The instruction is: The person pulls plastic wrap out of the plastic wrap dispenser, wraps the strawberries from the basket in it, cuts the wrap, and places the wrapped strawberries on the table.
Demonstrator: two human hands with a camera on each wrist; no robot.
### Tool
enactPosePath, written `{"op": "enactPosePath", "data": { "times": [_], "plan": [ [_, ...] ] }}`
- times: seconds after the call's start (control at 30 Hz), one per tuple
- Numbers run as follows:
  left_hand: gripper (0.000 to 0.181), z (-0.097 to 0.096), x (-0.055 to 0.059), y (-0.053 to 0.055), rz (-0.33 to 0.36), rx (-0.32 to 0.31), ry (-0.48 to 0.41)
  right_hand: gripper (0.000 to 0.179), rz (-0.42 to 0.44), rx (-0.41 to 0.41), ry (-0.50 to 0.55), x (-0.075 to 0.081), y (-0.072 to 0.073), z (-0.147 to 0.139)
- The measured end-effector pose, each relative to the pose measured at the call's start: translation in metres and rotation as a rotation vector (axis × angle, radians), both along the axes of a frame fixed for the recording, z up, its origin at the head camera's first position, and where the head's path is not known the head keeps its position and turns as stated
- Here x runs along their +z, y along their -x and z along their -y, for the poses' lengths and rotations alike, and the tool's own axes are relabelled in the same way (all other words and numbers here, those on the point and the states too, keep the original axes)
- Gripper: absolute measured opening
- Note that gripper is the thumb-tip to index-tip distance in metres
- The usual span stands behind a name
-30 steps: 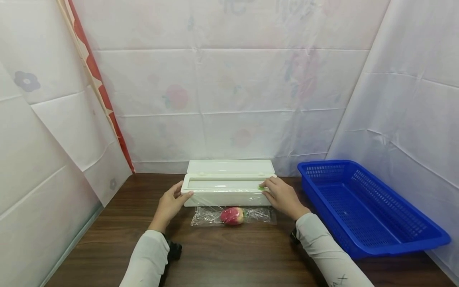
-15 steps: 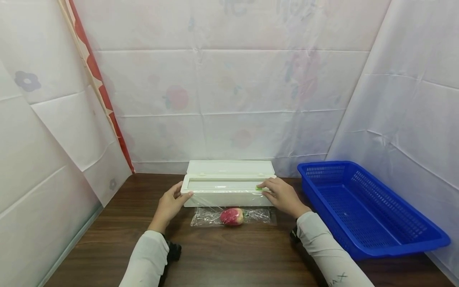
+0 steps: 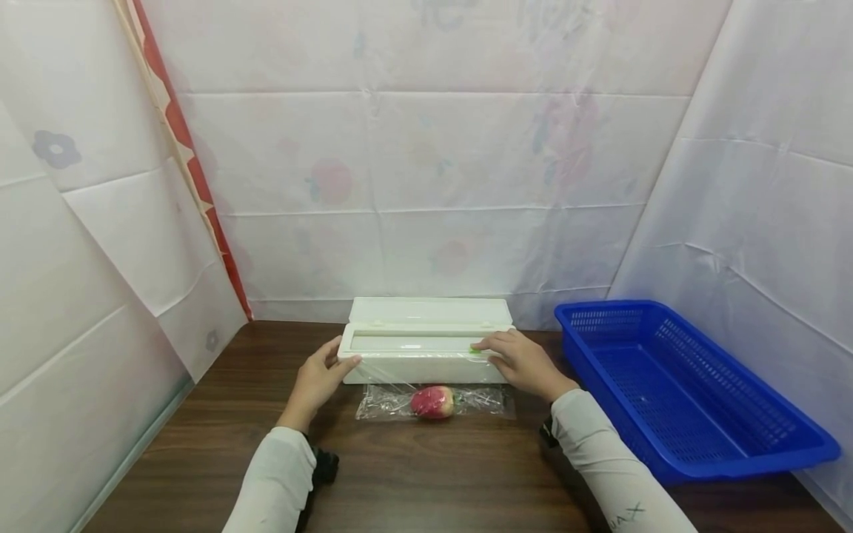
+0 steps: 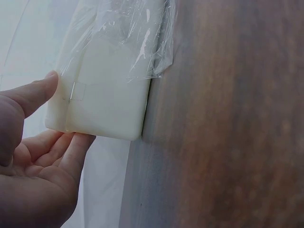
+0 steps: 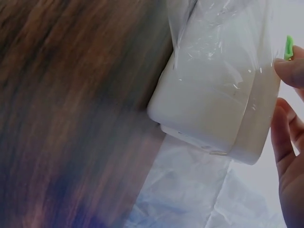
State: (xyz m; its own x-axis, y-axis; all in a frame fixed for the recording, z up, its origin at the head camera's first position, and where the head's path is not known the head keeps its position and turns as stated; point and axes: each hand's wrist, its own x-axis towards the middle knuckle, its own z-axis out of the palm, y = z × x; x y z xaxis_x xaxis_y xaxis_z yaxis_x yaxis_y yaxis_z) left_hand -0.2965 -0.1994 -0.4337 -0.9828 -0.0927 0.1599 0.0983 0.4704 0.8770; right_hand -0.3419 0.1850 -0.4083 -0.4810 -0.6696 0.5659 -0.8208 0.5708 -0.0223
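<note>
A white cling film dispenser lies across the table with its lid tipped back. Clear cling film comes down its front and lies around a red and pale-yellow fruit, perhaps a peach or mango. At the left end, my left hand grips the dispenser, thumb on the front edge and fingers behind, as the left wrist view shows. My right hand pinches a small green slide cutter on the dispenser's top edge, right of middle. Part of the cutter is hidden by fingers.
A blue plastic basket with perforated walls stands at the right, near my right forearm. White printed sheets hang behind and on both sides of the brown wooden table.
My right fingers and the green slide cutter have shifted a little to the left along the dispenser's edge. The left hand, dispenser and fruit stay in place.
</note>
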Motion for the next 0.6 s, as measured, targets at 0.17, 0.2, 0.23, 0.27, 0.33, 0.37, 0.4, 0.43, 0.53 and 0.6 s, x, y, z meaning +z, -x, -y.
{"op": "enactPosePath", "data": {
  "times": [0.17,0.2,0.23,0.27,0.33,0.37,0.4,0.43,0.53,0.6],
  "plan": [
    [0.075,-0.0001,0.0001,-0.0007,0.005,-0.002,0.003,0.041,0.012,0.036,-0.031,0.0021,0.0001,0.0021],
    [0.075,-0.0001,-0.0001,-0.0006,0.006,-0.002,0.003,0.041,0.014,0.037,-0.036,0.0024,0.0002,0.0027],
    [0.075,0.0001,-0.0002,-0.0005,0.005,-0.002,0.002,0.041,0.013,0.037,-0.043,0.0027,0.0002,0.0033],
    [0.075,0.0003,-0.0003,-0.0005,0.005,-0.003,0.0,0.041,0.009,0.038,-0.047,0.0029,0.0001,0.0039],
    [0.075,0.0008,-0.0005,-0.0001,0.003,-0.004,0.001,0.041,0.008,0.033,-0.054,0.0038,0.0001,0.0048],
    [0.075,0.0008,-0.0007,0.0003,0.003,-0.003,-0.001,0.041,0.01,0.03,-0.056,0.0045,-0.0002,0.0053],
    [0.075,0.0009,-0.0007,0.0005,0.001,-0.003,0.001,0.041,0.014,0.028,-0.06,0.005,-0.0004,0.0056],
    [0.075,0.0009,-0.0006,0.0006,0.0,-0.002,0.002,0.041,0.019,0.026,-0.064,0.0056,-0.0007,0.0058],
    [0.076,0.0008,0.0,0.0004,0.001,-0.004,0.004,0.042,0.048,0.02,-0.083,0.008,-0.0022,0.0055],
    [0.077,0.0008,0.0007,-0.0002,0.005,-0.011,0.012,0.041,0.077,0.011,-0.097,0.0099,-0.0031,0.0047]
  ]
}}
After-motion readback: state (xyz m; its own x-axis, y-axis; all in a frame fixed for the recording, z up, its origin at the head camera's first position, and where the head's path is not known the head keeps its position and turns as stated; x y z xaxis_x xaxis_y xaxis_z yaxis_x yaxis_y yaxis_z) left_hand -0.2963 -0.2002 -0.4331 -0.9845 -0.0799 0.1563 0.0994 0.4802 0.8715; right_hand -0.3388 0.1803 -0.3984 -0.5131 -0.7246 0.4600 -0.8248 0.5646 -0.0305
